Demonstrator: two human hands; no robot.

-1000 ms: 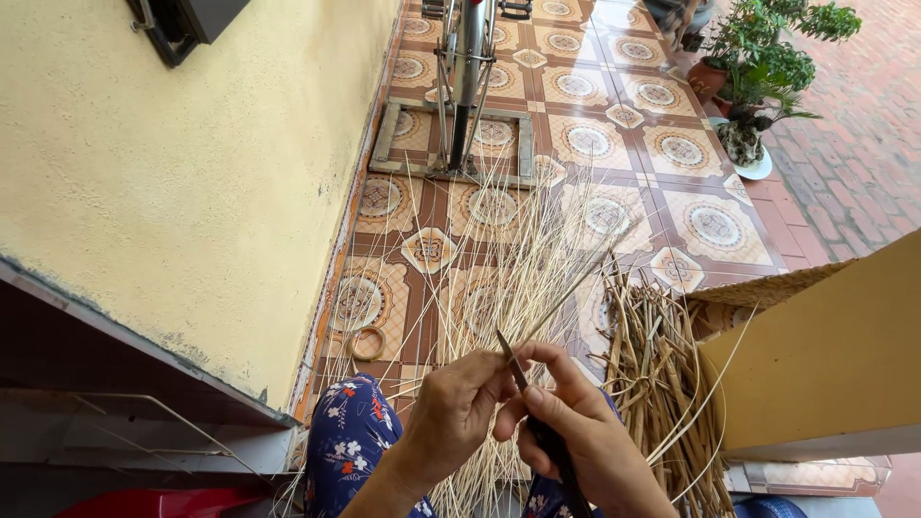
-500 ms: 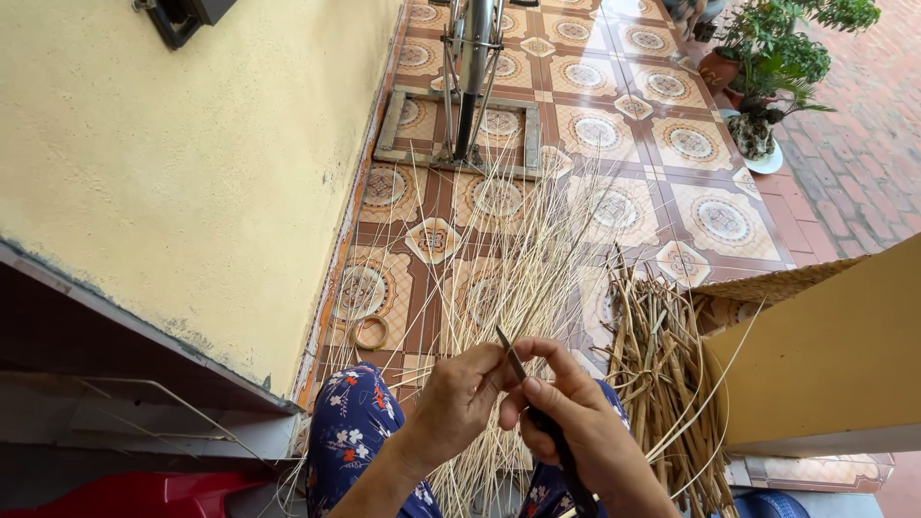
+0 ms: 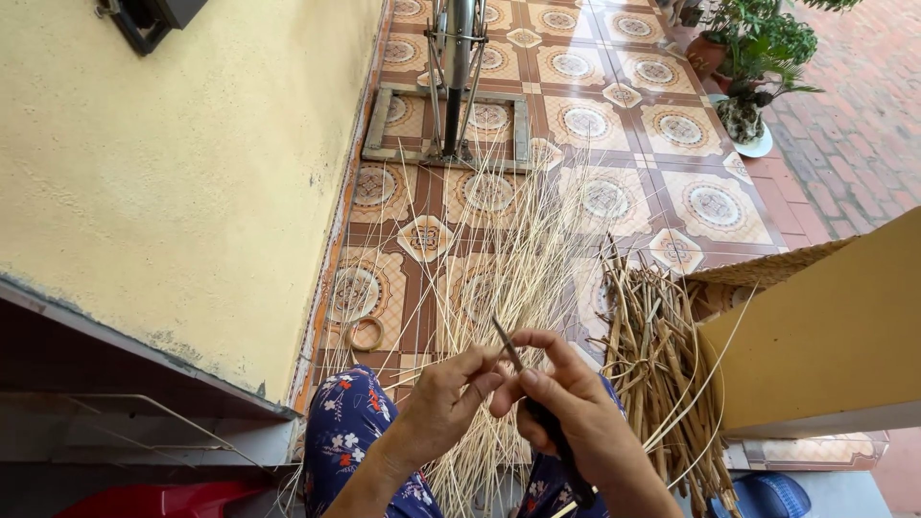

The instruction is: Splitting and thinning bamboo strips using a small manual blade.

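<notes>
Pale, thin straw strands (image 3: 499, 288) fan across the tiled floor (image 3: 672, 125); left hand (image 3: 446, 403) fingers pinch one strand, right hand (image 3: 566, 408) fingers clamp a dark-handled knife (image 3: 537, 412).

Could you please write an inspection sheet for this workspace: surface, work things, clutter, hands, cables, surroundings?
Surface: patterned tile floor, orange and cream, partly covered.
Work things: a small dark-handled knife in the right hand; thin pale strips fanned over the floor; the left hand pinches at the blade.
Clutter: bundle of thicker brown stalks; a small ring on the floor.
Hands: both bare, close together above the lap.
Cables: nothing seen.
Surroundings: yellow wall, metal stand with a frame base, potted plant, tan board.
</notes>
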